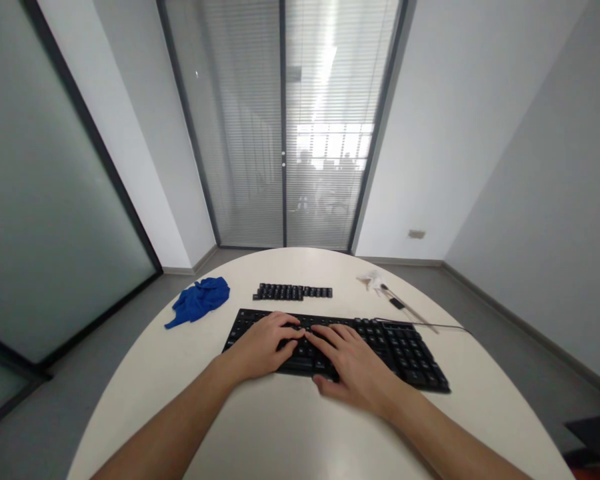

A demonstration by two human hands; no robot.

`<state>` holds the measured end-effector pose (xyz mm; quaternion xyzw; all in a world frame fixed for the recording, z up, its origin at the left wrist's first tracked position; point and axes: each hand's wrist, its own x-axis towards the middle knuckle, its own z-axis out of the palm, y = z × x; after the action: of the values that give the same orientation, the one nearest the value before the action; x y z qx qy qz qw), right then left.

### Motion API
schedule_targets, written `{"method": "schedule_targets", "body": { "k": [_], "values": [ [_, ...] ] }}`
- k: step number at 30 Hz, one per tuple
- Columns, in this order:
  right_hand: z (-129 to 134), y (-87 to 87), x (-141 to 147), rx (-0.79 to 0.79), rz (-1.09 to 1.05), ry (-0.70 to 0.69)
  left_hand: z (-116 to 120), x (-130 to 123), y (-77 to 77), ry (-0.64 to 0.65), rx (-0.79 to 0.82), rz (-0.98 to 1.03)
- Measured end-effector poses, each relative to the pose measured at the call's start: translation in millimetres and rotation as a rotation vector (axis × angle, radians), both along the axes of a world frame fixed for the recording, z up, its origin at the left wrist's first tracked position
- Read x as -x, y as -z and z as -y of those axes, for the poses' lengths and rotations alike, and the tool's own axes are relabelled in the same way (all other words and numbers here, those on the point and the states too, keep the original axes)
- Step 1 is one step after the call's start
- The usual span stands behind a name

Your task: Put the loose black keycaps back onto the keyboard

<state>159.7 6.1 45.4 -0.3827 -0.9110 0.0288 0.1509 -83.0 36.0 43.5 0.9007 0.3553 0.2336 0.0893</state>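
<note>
A black keyboard (420, 360) lies across the table in front of me. Over its left part is my left hand (263, 343), palm down, with thumb and fingers apart and bent toward the keys. My right hand (347, 360) rests over the middle, fingers stretched forward and thumb out near the keyboard's front edge. The fingertips of both hands come together over the keys; I see nothing held, though the spot under them is partly hidden. Beyond the keyboard, loose black keycaps (280, 292) stand in rows, with a shorter row (319, 292) at their right.
A crumpled blue cloth (200, 300) lies at the left of the round white table (280, 427). At the right are a thin brush (407, 308), a crumpled white tissue (371, 280) and the keyboard's cable (450, 327). Glass doors (285, 133) stand behind the table.
</note>
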Motion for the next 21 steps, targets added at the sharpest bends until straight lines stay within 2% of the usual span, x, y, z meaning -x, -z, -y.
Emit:
{"method": "schedule_targets", "body": {
  "k": [15, 21],
  "values": [
    [0.1, 4.4, -0.5, -0.014, -0.004, -0.007, 1.6, -2.5, 1.7, -0.011, -0.034, -0.015],
    [-1.0, 5.8, -0.6, -0.026, -0.008, -0.011, 6.0, -4.2, 5.0, -0.068, -0.036, -0.057]
  ]
}}
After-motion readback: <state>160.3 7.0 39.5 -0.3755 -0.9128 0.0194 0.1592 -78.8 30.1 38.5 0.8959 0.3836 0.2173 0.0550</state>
